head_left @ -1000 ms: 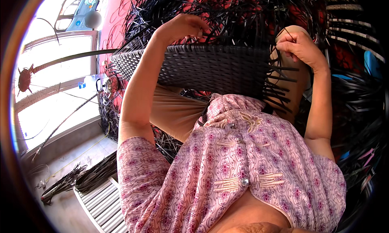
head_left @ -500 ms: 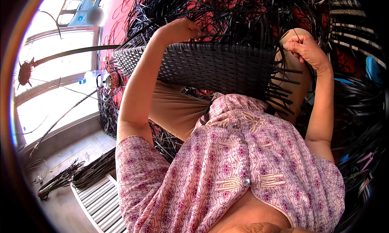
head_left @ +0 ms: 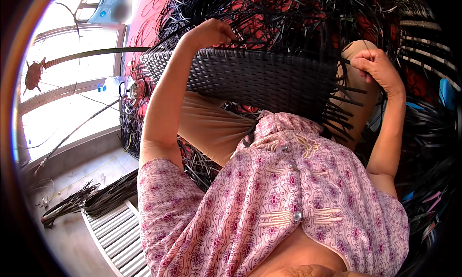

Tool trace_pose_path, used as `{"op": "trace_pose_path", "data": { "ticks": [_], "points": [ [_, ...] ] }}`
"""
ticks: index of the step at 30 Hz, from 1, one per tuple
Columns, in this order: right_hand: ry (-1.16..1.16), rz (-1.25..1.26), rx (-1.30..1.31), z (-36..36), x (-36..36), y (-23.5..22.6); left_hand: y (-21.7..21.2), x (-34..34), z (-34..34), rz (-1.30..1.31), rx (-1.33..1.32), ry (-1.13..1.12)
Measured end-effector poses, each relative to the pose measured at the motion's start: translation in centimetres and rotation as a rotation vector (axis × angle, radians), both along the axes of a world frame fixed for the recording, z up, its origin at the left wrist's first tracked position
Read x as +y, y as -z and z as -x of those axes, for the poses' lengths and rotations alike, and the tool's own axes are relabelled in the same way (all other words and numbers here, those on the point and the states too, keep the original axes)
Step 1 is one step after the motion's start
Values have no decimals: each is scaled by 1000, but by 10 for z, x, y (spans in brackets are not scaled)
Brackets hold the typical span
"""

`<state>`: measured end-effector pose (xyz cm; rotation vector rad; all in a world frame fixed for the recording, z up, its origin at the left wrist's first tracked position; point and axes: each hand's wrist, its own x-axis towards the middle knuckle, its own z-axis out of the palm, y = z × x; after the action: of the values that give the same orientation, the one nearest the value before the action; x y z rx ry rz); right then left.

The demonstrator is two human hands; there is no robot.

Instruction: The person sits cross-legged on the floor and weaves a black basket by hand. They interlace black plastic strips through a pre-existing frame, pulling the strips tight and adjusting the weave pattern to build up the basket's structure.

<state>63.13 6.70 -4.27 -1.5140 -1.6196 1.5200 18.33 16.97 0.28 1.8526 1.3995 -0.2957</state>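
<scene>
Across my lap lies a dark woven panel of flat plastic strips, with loose strip ends sticking out at its right side. My left hand is at the panel's far edge, its fingers curled down among black strips. What those fingertips grip is hidden. Beyond the panel's right corner, over my knee, my right hand is closed in a pinch. A black strip runs from the panel's edge to its fingertips.
Tangled black strips cover the red floor past the panel. On the left are a thin pole with a brown round piece, a metal pot-like object, a bundle of dark strips and a slatted white rack. Blue items sit far right.
The whole view has shifted slightly, so the panel and both hands appear further right. My right hand has moved a little outward, still pinched. The left stays at the panel's far edge.
</scene>
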Motion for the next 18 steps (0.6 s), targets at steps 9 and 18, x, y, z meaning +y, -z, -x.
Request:
{"op": "trace_pose_path", "data": {
  "ticks": [9,18],
  "points": [
    [66,-2,28,6,1,-3,12,6,6,-155,196,241],
    [23,-4,69,15,7,0,5,8,15,57,64,29]
  ]
}}
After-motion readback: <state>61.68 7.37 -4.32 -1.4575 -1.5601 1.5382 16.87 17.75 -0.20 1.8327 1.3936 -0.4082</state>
